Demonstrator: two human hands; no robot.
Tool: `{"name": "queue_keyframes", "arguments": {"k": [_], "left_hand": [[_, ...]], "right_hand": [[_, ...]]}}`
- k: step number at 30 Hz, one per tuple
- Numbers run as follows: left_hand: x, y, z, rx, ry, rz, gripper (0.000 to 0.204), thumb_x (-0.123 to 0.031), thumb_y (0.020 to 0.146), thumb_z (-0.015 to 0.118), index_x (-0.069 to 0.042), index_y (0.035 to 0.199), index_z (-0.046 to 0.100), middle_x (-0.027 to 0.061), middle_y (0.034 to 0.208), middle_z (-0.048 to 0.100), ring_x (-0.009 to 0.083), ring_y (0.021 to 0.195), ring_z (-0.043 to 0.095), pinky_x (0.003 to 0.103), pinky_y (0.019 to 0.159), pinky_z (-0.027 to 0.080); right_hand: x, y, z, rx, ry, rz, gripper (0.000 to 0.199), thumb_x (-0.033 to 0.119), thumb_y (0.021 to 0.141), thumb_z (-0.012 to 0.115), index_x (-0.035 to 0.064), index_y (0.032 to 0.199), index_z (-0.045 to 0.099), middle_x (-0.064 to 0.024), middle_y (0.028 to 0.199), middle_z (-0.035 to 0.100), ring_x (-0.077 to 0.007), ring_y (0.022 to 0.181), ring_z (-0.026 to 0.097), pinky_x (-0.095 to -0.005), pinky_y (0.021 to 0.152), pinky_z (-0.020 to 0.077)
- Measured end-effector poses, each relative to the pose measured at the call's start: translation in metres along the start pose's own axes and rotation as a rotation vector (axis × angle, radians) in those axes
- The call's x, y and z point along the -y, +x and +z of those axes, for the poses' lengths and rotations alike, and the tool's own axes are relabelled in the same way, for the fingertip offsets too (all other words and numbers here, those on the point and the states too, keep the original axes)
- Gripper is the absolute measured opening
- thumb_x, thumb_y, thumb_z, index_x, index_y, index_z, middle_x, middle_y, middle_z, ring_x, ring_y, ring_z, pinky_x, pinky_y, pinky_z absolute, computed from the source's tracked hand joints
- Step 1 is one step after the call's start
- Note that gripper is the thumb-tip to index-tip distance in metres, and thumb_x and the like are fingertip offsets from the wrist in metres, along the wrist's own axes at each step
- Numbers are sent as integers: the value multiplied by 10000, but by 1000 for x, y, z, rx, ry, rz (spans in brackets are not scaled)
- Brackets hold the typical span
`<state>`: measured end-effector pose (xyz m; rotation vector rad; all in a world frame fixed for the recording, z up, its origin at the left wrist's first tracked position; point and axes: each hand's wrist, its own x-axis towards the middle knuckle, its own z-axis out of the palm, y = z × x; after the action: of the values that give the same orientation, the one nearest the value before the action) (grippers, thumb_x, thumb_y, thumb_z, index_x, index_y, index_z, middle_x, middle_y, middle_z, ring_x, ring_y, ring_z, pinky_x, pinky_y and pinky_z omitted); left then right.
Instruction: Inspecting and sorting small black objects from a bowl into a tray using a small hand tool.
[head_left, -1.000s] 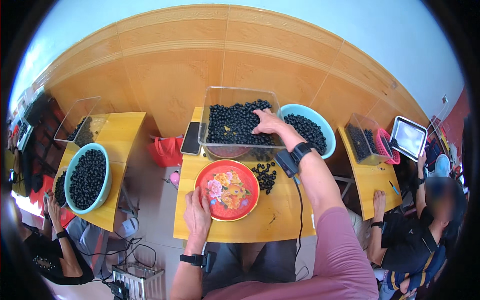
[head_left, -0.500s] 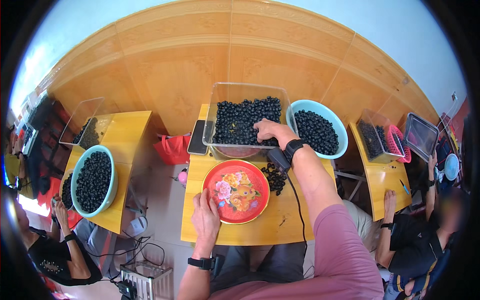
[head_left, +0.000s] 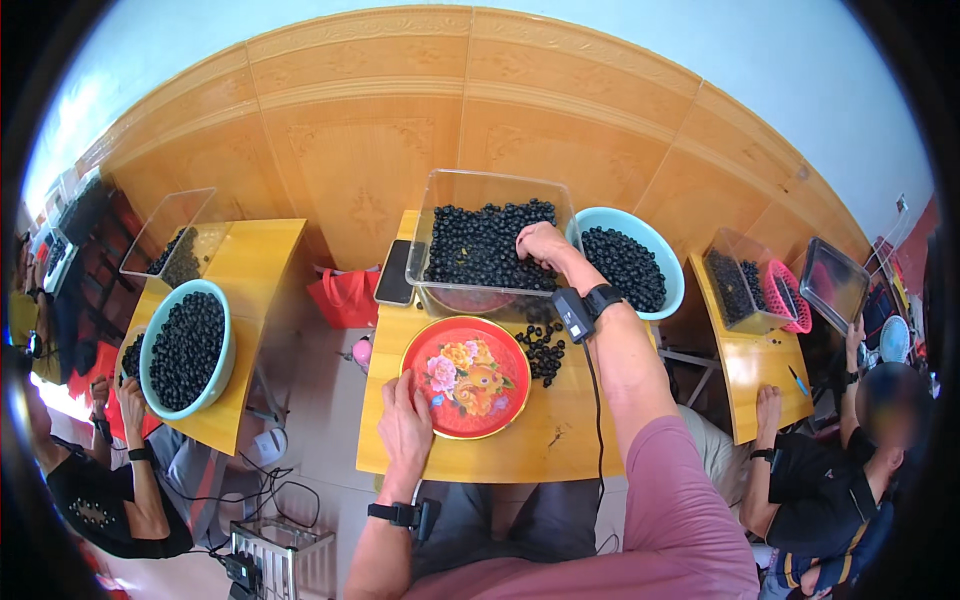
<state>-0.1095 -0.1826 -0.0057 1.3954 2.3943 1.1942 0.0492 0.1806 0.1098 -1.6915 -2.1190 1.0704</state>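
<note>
Round black pieces (head_left: 480, 250) lie under my right hand (head_left: 541, 245), hold unclear; loosely spread left hand (head_left: 405, 426) touches edge of round red tray (head_left: 465, 378).

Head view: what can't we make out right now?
All in the head view:
Right hand: fingertips mostly hidden by the hand itself and the black balls; can't tell if it grips any.
Clear bin: most of its floor is covered by the balls.
Flaws on single balls: too small.
Right-side co-worker: face blurred.
Left forearm: cut off by the lower edge.
</note>
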Motion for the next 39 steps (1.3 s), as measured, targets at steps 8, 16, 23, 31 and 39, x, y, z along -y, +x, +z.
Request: {"name": "queue_keyframes", "arguments": {"k": [8,16,23,31,39], "left_hand": [[-5,3,0,15,-15,18,378,-177,993,606,-98,1363,593,146,1294,609,379,1068,672,471,833,569],[5,2,2,-11,-14,8,370,-178,998,595,-91,1358,600,138,1296,611,369,1088,661,461,863,559],[3,3,3,1,-23,9,375,-166,991,609,-85,1357,606,136,1302,609,361,1105,654,456,887,552],[9,3,2,-3,-30,24,363,-153,985,618,-63,1337,624,149,1291,611,351,1140,638,444,933,536],[5,3,0,-4,-68,18,365,-132,972,634,-54,1329,626,163,1268,614,360,1148,628,437,954,526]], "right_hand": [[7,-55,-49,42,651,-63,79,58,779,698,109,823,657,22,721,556,-82,570,492,-222,416,296],[-25,-183,-73,124,756,-248,99,22,832,673,65,916,643,-3,759,563,-54,595,485,-208,424,268],[-136,-179,38,-263,530,-91,141,51,743,738,32,873,687,-55,732,615,-171,657,600,-329,585,477],[-145,-163,105,-812,238,-302,154,79,755,753,44,897,705,-156,1002,644,-368,995,633,-427,875,504],[-142,-177,113,-762,161,-483,241,67,767,769,41,999,711,-178,1142,629,-374,1115,610,-448,998,473]]}}
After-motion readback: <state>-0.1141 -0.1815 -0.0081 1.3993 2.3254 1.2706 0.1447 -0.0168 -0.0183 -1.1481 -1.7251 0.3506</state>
